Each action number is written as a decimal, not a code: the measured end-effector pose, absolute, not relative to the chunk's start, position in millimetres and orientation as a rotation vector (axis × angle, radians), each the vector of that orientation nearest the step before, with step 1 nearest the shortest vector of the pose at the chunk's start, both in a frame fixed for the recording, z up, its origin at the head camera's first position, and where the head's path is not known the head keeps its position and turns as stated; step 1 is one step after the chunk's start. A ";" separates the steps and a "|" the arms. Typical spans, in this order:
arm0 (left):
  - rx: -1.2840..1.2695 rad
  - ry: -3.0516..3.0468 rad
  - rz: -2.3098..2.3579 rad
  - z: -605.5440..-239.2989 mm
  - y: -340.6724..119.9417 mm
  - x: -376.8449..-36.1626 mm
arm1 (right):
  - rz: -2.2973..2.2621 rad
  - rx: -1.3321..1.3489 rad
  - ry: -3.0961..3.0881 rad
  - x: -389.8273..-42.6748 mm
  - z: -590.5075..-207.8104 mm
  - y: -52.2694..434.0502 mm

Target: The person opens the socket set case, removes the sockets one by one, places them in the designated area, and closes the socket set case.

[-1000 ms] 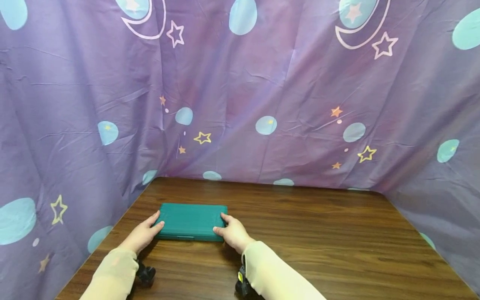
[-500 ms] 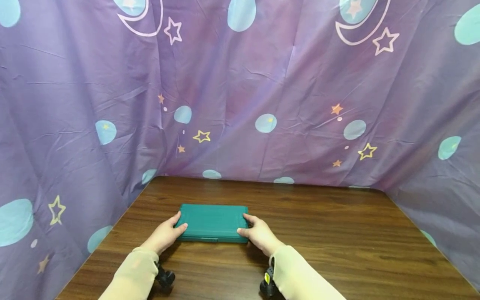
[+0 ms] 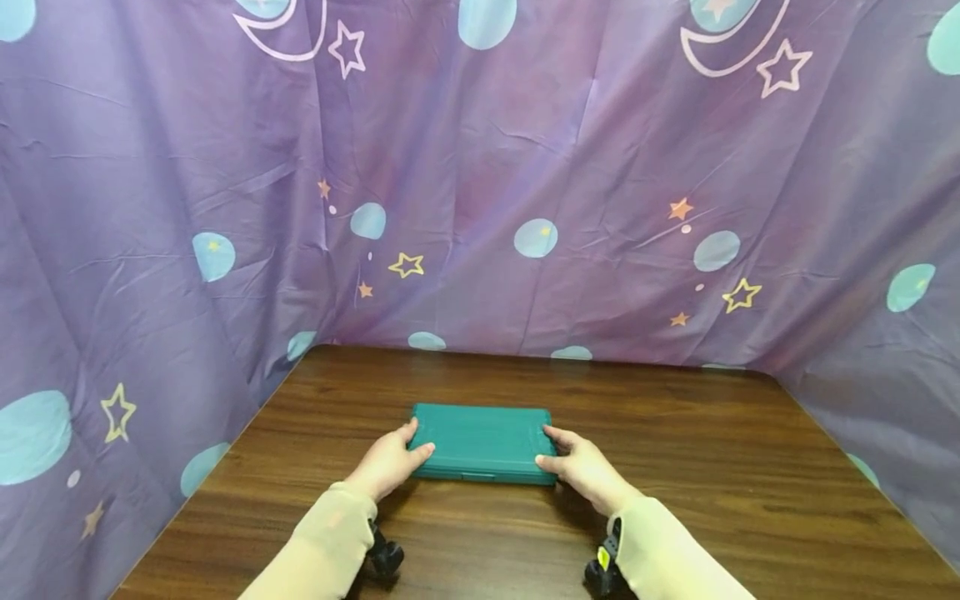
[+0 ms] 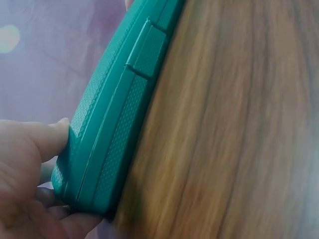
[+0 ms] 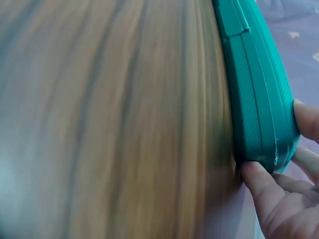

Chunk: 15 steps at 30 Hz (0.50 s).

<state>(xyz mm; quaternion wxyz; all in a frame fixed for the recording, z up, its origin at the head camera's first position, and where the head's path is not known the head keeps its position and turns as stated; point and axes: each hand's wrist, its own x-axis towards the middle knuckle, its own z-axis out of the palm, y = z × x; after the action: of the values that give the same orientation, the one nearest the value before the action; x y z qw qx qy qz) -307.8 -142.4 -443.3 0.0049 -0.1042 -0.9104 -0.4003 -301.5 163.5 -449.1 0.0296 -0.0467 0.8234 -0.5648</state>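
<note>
A flat teal plastic case [image 3: 483, 437] with a closed lid lies level over the middle of the table, its latch side toward me. My left hand [image 3: 388, 462] grips its left end, thumb on the lid and fingers at the end and underside. At the right end my right hand [image 3: 588, 468] holds it the same way. In the left wrist view the latch [image 4: 148, 50] and textured side of the case show, with fingertips curled under the corner. The right wrist view shows a fingertip [image 5: 253, 172] under the other corner.
The brown wood-grain table [image 3: 675, 483] spreads out around the case. A purple curtain [image 3: 450, 167] printed with stars and moons hangs along its back and both sides. Black wrist devices [image 3: 386, 554] sit below both cream sleeves [image 3: 322, 542].
Both hands have carried the teal case from the left side of the table rightward to the middle. Their hold on its two ends looks the same throughout.
</note>
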 end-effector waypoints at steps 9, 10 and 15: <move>-0.368 -2.866 -1.213 -441.1 -114.5 -306.7 | -1.741 -0.094 2.474 -295.5 -446.9 196.3; -0.371 -2.866 -1.207 -441.3 -112.1 -306.5 | -1.740 -0.097 2.469 -294.9 -446.7 198.9; -0.378 -2.876 -1.195 -441.9 -103.7 -304.8 | -1.743 -0.102 2.433 -292.3 -445.2 208.6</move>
<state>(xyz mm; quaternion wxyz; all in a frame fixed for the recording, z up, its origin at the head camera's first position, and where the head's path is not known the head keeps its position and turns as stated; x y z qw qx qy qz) -304.8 -103.7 -441.9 0.0019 -0.1206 -0.9167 -0.3809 -292.3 208.6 -445.2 0.0733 -0.0339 0.8102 -0.5806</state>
